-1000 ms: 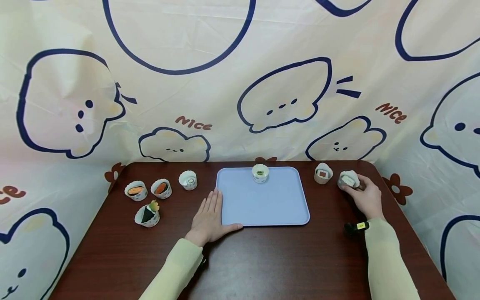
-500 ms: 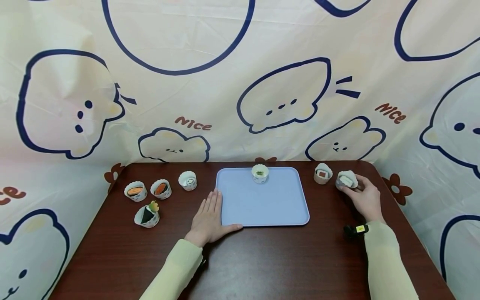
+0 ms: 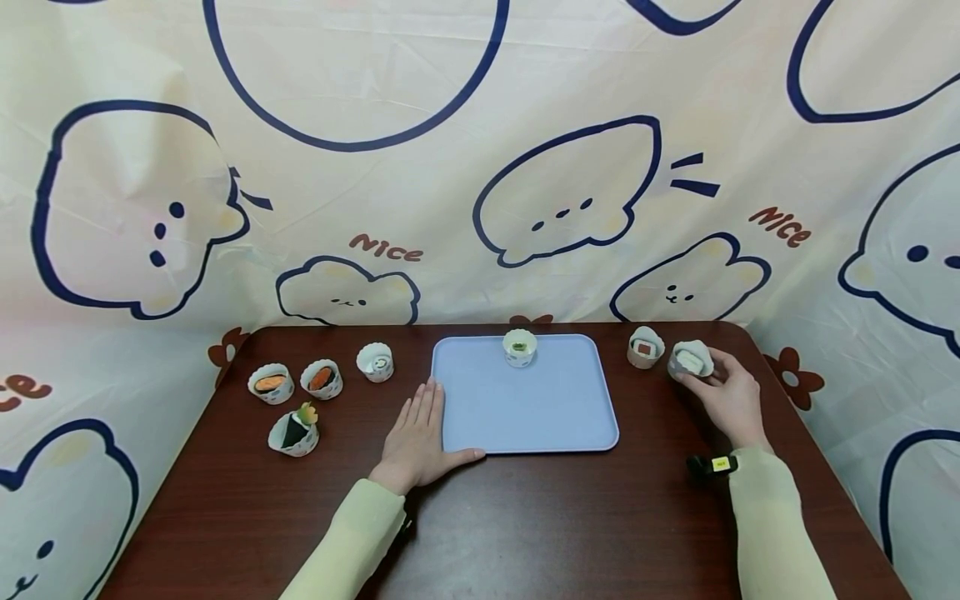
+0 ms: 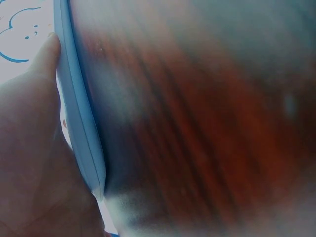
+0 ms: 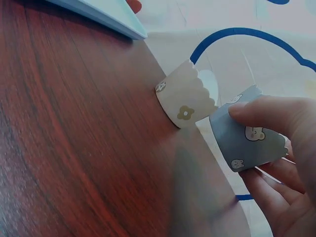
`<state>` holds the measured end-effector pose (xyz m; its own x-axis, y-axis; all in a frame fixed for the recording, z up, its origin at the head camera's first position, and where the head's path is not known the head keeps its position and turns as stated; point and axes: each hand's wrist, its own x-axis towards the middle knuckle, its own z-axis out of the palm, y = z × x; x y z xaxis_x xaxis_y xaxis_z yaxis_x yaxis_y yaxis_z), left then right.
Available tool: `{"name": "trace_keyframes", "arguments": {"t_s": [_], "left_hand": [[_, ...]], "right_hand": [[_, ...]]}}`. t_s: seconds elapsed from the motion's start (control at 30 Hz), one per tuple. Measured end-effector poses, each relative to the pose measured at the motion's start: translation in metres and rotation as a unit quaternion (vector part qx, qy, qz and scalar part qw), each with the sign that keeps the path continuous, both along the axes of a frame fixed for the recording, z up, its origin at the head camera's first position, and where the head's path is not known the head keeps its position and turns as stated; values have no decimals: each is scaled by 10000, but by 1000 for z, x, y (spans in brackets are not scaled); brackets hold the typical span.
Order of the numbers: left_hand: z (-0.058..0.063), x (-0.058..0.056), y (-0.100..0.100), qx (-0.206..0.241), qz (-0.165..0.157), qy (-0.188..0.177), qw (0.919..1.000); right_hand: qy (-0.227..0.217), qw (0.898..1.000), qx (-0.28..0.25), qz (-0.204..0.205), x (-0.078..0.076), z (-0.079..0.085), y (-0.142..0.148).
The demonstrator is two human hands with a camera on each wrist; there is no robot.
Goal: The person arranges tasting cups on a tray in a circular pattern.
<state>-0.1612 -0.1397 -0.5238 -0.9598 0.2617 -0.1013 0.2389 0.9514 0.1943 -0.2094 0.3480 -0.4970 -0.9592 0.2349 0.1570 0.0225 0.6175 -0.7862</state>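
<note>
White cups with printed walls, far left, four: orange-filled cup [image 3: 285,395], upright; below it, dark-triangle cup [image 3: 298,448], yellow topping standing above the rim; then red-orange-filled cup [image 3: 336,391]; then white-roll cup [image 3: 365,368], set a little apart.

Left hand [image 3: 415,447], one: laid flat, fingers straight along the tray's left edge, thumb spread wide and lying along its near edge. Steadies by touch; nothing gripped.

Tray [image 3: 528,412], one: pale blue, rectangular, flat on the brown table [image 3: 566,533]. Bears one green-centred cup [image 3: 519,361] at the middle of its far edge.

Right of the tray, two cups. First, red-square cup [image 3: 642,363], standing on the table near the far edge. Second, white-filled cup [image 5: 228,140], just beside it; whether the two touch cannot be told. By the right wrist view it appears raised and slightly tilted.

Right hand [image 3: 731,406], one: a narrow grip, thumb on the near wall of the white-filled cup, fingers round the other side.

Step in hand, as judged: handling of one cup, picking up or setting down not settled. Next move would call for a light, level hold, sparing the thin wall and clearing the neighbour.

Totals: cups, seven; tray, one; hands, two.
</note>
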Motion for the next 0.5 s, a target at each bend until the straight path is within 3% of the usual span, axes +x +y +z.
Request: {"name": "trace_keyframes", "arguments": {"t_s": [0.5], "left_hand": [[-1, 0, 0, 4, 15, 12, 10000]], "right_hand": [[239, 9995, 6, 214, 4, 10, -8]]}}
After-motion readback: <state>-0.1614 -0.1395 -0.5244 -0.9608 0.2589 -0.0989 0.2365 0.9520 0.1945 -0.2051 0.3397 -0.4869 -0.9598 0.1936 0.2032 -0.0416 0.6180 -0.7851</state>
